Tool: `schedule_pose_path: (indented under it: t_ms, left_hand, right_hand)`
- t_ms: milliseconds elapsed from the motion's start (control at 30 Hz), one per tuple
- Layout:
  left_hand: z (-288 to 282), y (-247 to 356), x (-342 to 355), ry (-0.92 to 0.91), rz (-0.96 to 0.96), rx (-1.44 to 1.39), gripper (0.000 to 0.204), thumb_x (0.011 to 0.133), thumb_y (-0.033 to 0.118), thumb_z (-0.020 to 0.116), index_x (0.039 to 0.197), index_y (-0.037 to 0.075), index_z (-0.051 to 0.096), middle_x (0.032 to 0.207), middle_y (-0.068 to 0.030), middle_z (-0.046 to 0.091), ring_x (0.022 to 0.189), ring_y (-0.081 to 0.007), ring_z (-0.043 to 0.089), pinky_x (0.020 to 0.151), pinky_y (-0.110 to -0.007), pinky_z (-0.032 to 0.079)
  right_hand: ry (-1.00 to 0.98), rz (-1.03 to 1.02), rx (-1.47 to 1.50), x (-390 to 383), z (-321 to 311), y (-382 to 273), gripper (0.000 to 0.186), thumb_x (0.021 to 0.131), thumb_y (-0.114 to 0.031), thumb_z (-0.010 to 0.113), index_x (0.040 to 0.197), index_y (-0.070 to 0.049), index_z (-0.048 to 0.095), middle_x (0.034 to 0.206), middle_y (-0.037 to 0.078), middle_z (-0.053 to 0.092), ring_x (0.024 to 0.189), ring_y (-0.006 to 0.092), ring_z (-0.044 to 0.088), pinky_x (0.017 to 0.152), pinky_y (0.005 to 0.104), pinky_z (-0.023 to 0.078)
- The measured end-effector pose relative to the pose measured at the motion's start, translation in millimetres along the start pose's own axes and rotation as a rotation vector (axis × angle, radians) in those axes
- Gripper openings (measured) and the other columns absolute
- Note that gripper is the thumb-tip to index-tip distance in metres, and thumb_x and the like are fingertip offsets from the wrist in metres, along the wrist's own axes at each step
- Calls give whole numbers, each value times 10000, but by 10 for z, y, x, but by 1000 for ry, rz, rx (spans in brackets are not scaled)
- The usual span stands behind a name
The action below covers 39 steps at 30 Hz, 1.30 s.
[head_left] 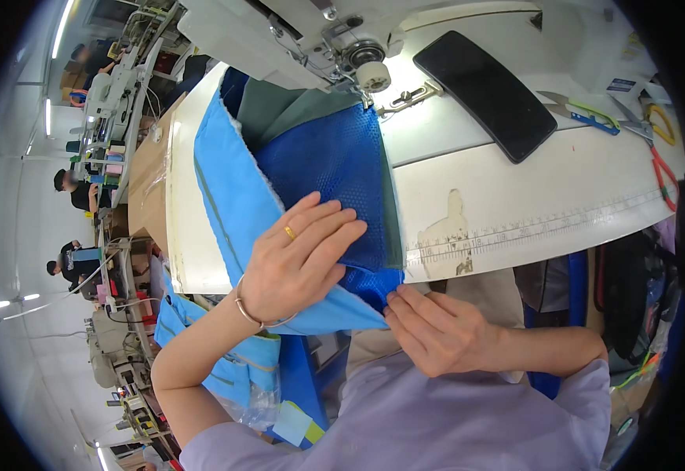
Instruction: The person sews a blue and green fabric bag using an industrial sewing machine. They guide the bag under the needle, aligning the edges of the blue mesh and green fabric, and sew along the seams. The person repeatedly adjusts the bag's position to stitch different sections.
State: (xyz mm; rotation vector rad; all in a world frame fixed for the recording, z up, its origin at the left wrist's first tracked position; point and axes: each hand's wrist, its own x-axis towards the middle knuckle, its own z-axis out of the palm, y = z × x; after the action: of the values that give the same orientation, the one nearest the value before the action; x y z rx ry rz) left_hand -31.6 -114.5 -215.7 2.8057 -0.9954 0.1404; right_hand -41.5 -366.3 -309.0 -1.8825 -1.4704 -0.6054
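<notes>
A layered fabric piece lies on the white sewing table. Its parts are dark blue textured fabric (319,161), a light blue panel (233,177) folded along the left, and grey-green cloth (276,114) underneath. The far right edge of the blue fabric runs up to the presser foot (368,102) of a sewing machine (236,39). My left hand (299,255) rests on the blue fabric, fingers stretched out and lying flat. At the near corner, over the table's front edge, my right hand (440,326) pinches the fabric edge between thumb and fingers; the thumb is mostly hidden.
Right of the needle lie a black phone (484,94), green-and-blue-handled snips (582,114) and red-handled scissors (660,165). A ruler strip (531,233) runs along the table front. More light blue pieces (236,365) hang below left. Other people work at machines far left.
</notes>
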Motion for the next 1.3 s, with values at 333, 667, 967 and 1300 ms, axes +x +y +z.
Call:
schedule_pose_path:
  t_ms: [333, 667, 967, 1300]
  left_hand:
    - [250, 104, -61, 46, 10, -38, 507, 727, 89, 761, 1223, -1, 704, 1307, -193, 676, 1144, -343, 701, 957, -429, 610]
    - [305, 92, -58, 102, -2, -82, 518, 710, 103, 753, 1220, 27, 715, 1315, -134, 684, 1057, -276, 704, 886, -377, 616]
    - [288, -79, 66, 97, 12, -144, 471, 693, 103, 731, 1155, 10, 726, 1254, -139, 700, 939, -244, 676, 801, -353, 593]
    - [277, -578, 352, 70, 81, -110, 445, 715, 139, 727, 1153, 59, 729, 1259, -101, 697, 969, -255, 670, 792, -387, 586]
  right_hand:
    - [-25, -54, -40, 14, -4, 47, 210, 866, -112, 697, 964, 67, 751, 1017, 209, 746, 1037, 310, 704, 703, 315, 565]
    - [-125, -25, 3, 92, -126, 53, 222, 847, -104, 699, 1010, 35, 755, 1063, 162, 750, 1063, 283, 713, 852, 352, 591]
    - [-207, -55, 36, 244, -182, 263, 252, 825, -112, 699, 1027, 31, 750, 1076, 162, 745, 1037, 292, 704, 866, 362, 586]
    - [-216, -69, 124, 512, -67, 779, 259, 762, -110, 695, 985, 18, 724, 1046, 144, 724, 970, 257, 703, 793, 344, 587]
